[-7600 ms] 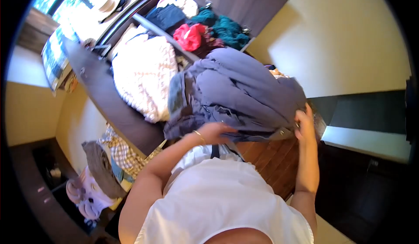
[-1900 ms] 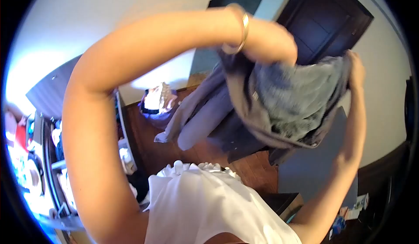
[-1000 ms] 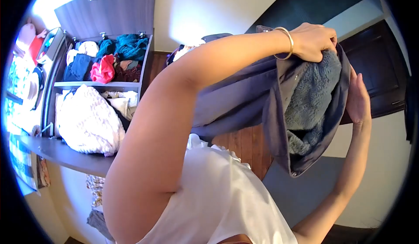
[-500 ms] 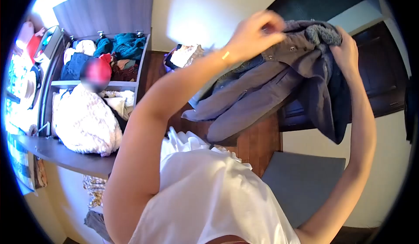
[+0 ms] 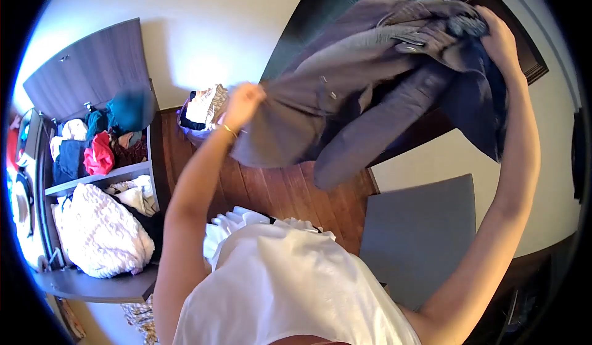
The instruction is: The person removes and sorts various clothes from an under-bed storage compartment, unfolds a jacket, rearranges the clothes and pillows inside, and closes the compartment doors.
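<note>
Shifted since the earlier frame: our left hand (image 5: 245,101), apparently pinching the coat's (image 5: 283,126) edge, nearer the open cabinet (image 5: 98,67). Our right hand (image 5: 501,40) clasps its far end. Coat raised, partly spread; top remains bunched, folds unsmoothed.

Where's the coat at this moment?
Head view, center to upper right: the coat is held up between the left hand and the right hand, above the wooden floor in frame.
</note>
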`<state>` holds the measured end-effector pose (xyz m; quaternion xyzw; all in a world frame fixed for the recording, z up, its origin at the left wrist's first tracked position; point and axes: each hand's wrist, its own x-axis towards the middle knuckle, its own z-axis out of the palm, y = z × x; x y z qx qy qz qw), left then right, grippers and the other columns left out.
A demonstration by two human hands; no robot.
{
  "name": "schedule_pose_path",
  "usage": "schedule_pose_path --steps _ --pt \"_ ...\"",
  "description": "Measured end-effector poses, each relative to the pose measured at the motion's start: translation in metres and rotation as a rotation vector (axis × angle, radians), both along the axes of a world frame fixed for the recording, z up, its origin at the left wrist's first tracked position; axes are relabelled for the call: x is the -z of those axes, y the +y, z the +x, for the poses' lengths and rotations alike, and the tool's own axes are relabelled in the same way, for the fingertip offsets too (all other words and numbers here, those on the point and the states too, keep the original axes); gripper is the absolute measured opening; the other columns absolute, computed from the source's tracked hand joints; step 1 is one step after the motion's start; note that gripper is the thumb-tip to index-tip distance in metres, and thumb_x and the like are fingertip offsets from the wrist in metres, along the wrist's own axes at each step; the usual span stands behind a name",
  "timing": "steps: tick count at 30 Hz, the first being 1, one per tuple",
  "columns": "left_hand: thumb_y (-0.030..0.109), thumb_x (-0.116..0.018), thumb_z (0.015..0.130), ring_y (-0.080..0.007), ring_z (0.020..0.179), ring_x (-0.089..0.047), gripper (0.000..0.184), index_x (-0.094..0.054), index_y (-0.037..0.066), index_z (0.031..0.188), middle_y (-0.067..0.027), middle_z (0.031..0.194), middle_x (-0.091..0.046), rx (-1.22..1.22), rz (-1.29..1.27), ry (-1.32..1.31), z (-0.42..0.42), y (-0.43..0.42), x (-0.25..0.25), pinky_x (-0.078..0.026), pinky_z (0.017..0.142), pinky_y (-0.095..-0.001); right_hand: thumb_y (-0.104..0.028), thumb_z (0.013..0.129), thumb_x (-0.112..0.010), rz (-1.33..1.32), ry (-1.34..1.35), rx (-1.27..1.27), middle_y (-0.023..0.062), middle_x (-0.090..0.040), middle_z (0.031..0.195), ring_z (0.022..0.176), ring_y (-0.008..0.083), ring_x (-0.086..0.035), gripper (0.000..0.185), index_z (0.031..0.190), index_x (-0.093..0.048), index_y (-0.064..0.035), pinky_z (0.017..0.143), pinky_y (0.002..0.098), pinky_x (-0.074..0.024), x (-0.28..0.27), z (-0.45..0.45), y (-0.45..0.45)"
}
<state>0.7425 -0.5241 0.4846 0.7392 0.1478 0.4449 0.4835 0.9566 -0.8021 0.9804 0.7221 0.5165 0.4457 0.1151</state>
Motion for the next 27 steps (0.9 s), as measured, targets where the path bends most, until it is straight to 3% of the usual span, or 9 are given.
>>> schedule_pose_path --steps 5,9,12,13,16,20,22,24,27 --pt "0.029 -0.063 0.080 -0.0264 0.084 -0.056 0.025 -0.071 0.008 0.092 -0.0102 0.082 -0.058 -0.367 0.150 0.121 -0.023 0.067 -0.129 -0.044 0.075 -0.0348 0.013 0.067 -0.048 0.034 0.054 -0.065 0.0119 -0.056 0.125 0.120 0.0278 -0.050 0.056 0.119 -0.057 -0.0065 0.102 0.0334 -0.0374 -0.005 0.048 -0.053" --pt "0.034 -0.062 0.080 -0.0243 0.092 -0.060 0.029 -0.071 0.010 0.094 -0.0107 0.093 -0.065 -0.461 0.280 0.140 -0.024 0.082 -0.157 -0.046 0.078 -0.0329 0.016 0.065 -0.046 0.071 0.162 -0.272 0.0126 -0.058 0.114 0.113 0.0284 -0.053 0.050 0.111 -0.056 -0.0003 0.099 0.0297 -0.0371 -0.002 0.058 -0.049" --pt "0.032 -0.058 0.082 -0.0231 0.086 -0.062 0.028 -0.070 0.009 0.094 -0.0111 0.087 -0.067 -0.342 0.082 0.263 -0.029 0.071 -0.168 -0.047 0.076 -0.0338 0.020 0.061 -0.041 0.007 0.290 -0.263 0.0122 -0.059 0.112 0.113 0.0241 -0.053 0.053 0.110 -0.056 0.0019 0.100 0.0290 -0.0352 -0.011 0.059 -0.040" --pt "0.031 -0.055 0.084 -0.0222 0.081 -0.063 0.029 -0.069 0.007 0.092 -0.0114 0.078 -0.066 -0.308 0.020 0.288 -0.028 0.069 -0.167 -0.048 0.075 -0.0338 0.020 0.060 -0.040 -0.014 0.435 -0.317 0.0090 -0.058 0.100 0.104 0.0193 -0.054 0.047 0.102 -0.055 0.0030 0.095 0.0262 -0.0368 -0.011 0.058 -0.034" --pt "0.028 -0.056 0.085 -0.0190 0.082 -0.064 0.027 -0.067 0.006 0.097 -0.0096 0.084 -0.067 -0.261 -0.067 0.191 -0.009 0.075 -0.136 -0.048 0.076 -0.0342 0.010 0.075 -0.043 -0.010 0.737 -0.395 0.0004 -0.056 0.089 0.088 0.0115 -0.052 0.024 0.093 -0.054 0.0005 0.084 0.0231 -0.0400 -0.017 0.042 -0.018" --pt "0.023 -0.060 0.087 -0.0258 0.127 -0.041 0.064 -0.031 0.004 0.140 -0.0179 0.136 -0.043 -0.160 -0.238 -0.240 0.047 0.019 -0.071 -0.033 0.105 -0.0355 0.005 0.076 -0.044 -0.037 0.797 -0.430 0.0009 -0.057 0.091 0.090 0.0118 -0.053 0.025 0.099 -0.054 0.0014 0.083 0.0237 -0.0413 -0.026 0.032 0.020" --pt "0.028 -0.061 0.088 -0.0283 0.137 -0.024 0.081 -0.010 0.002 0.146 -0.0198 0.146 -0.027 -0.006 -0.299 -0.373 0.093 -0.037 -0.015 -0.018 0.113 -0.0347 0.004 0.075 -0.044 0.073 0.782 -0.386 0.0018 -0.057 0.092 0.091 0.0125 -0.052 0.028 0.101 -0.054 0.0016 0.083 0.0237 -0.0413 -0.006 -0.006 0.032" --pt "0.031 -0.060 0.089 -0.0271 0.138 -0.022 0.085 -0.006 0.001 0.147 -0.0176 0.149 -0.023 0.158 -0.254 -0.356 0.111 -0.094 0.014 -0.016 0.113 -0.0334 0.003 0.072 -0.045 -0.208 0.795 -0.414 -0.0004 -0.053 0.083 0.083 0.0105 -0.049 0.021 0.091 -0.052 -0.0009 0.073 0.0236 -0.0407 0.000 -0.012 0.051" --pt "0.027 -0.060 0.088 -0.0271 0.139 -0.020 0.087 -0.003 0.000 0.146 -0.0183 0.150 -0.019 0.717 -0.595 -0.292 0.089 -0.135 0.006 -0.016 0.113 -0.0327 0.005 0.068 -0.046 -0.410 0.915 -0.444 -0.0004 -0.052 0.076 0.076 0.0106 -0.049 0.020 0.085 -0.054 -0.0013 0.066 0.0252 -0.0411 0.019 -0.021 0.082"
